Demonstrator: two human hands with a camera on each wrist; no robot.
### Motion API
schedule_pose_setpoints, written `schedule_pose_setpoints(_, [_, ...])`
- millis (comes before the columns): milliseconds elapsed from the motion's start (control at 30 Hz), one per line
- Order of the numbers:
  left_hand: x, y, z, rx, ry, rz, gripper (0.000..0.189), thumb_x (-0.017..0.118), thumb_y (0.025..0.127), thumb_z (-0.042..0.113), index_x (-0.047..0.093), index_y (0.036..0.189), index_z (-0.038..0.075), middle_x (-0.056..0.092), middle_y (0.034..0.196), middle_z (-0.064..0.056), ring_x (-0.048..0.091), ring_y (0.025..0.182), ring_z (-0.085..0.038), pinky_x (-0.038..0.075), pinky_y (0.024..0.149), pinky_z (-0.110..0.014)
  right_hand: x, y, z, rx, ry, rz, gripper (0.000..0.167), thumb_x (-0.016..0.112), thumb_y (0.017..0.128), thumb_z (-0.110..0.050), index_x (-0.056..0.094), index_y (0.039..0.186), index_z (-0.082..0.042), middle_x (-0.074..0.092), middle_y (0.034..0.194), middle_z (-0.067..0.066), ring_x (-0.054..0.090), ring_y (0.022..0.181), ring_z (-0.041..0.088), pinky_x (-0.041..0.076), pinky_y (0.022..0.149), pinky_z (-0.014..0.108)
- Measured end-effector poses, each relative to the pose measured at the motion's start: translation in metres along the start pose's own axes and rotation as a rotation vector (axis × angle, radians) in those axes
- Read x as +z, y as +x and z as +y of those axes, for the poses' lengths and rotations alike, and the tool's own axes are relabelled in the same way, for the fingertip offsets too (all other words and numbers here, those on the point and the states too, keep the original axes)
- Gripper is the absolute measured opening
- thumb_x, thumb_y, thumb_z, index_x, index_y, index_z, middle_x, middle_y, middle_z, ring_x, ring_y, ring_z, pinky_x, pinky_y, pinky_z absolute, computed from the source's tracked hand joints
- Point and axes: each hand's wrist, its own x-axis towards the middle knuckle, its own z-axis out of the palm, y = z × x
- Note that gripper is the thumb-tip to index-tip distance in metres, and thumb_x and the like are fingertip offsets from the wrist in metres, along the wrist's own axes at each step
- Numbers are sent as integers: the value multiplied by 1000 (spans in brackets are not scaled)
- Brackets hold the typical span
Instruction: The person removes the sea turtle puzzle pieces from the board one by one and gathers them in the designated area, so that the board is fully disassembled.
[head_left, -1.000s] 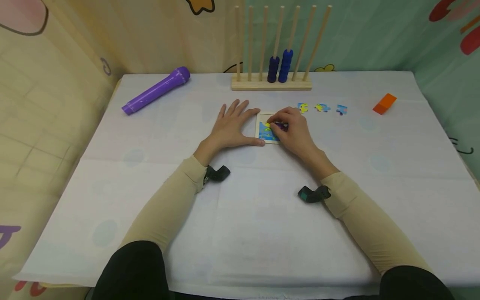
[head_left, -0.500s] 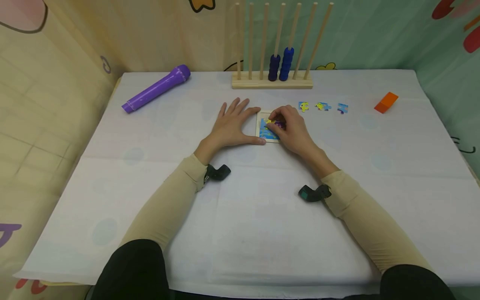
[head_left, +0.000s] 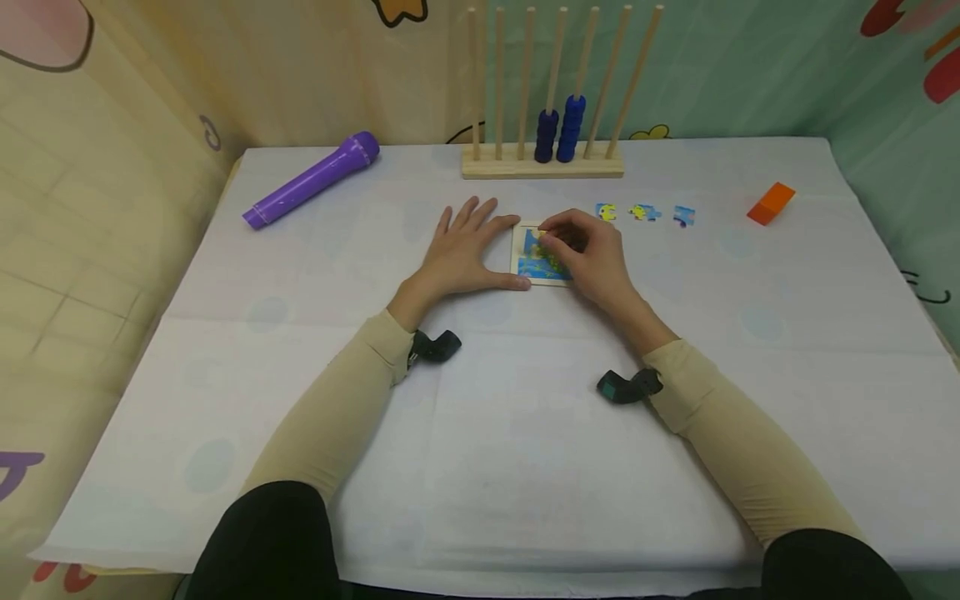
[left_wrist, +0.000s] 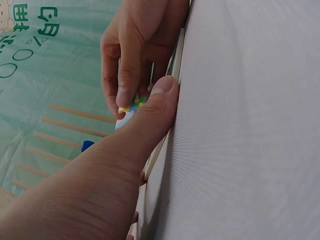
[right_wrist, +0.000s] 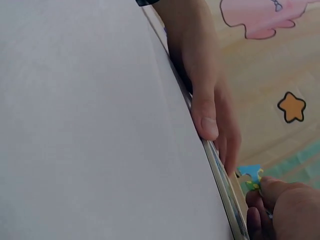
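Observation:
My left hand (head_left: 463, 258) lies spread at the left side of a small wood-framed jigsaw puzzle (head_left: 515, 252), its thumb along the near edge and index finger by the far edge. My right hand (head_left: 594, 254) is over the puzzle's right part. Between its thumb and fingers it pinches a blue, yellow and green puzzle piece (right_wrist: 252, 174), tilted up off the board in the wrist views. Blue and yellow picture parts show inside the frame; the right hand hides the rest. Several loose pieces lie beyond, among them a blue and yellow one (head_left: 606, 212) and a blue one (head_left: 684, 217).
A wooden bead rack (head_left: 542, 169) with upright rods and two blue bead stacks stands at the table's back edge. A purple toy microphone (head_left: 313, 182) lies at back left. An orange block (head_left: 771, 204) is at back right. White cloth (head_left: 480, 467) covers the table.
Purple showing by my right fingers has gone from sight, and more of the blue and yellow picture shows. The right hand has shifted slightly; the left hand stays put.

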Motion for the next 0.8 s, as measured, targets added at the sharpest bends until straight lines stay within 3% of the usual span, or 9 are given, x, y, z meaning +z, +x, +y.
schedule_pose_setpoints(100, [0,-1,1,3,-6,-1,106,74,77,81,36,164,35,14,178,-5,-1,166,-31,-8,131,-57,-10,-2,0,79,19,40,22,71,103,-24,77,118,-10,76,112,7,68,95,13,54,84,17])
schedule_pose_setpoints(233, [-2,-2,3,7,-9,-6,107,74,77,81,35,165,34,14,178,-5,-1,166,-31,-7,131,-57,-28,-6,3,165,-40,117,25,70,104,-28,77,121,-10,75,119,7,66,102,7,52,90,16])
schedule_pose_setpoints(433, [-5,-4,2,-1,-1,-9,106,73,77,81,35,165,34,13,178,-5,-1,166,-31,-8,131,-57,-44,-8,14,190,-141,212,25,70,104,-23,78,119,-6,76,119,13,63,94,2,48,84,13])
schedule_pose_setpoints(600, [-4,-3,0,-7,0,-9,106,73,77,81,35,165,35,13,178,-5,-2,166,-30,-9,131,-56,-44,-8,17,177,-241,210,25,69,104,-24,78,119,-6,77,118,13,66,97,13,45,82,14])
schedule_pose_setpoints(800, [-1,-1,-2,-7,5,-15,107,72,77,83,33,165,37,10,179,-3,-4,166,-28,-10,131,-54,-49,-10,19,171,-345,261,21,66,105,-16,79,116,-3,77,115,16,69,99,26,44,82,19])
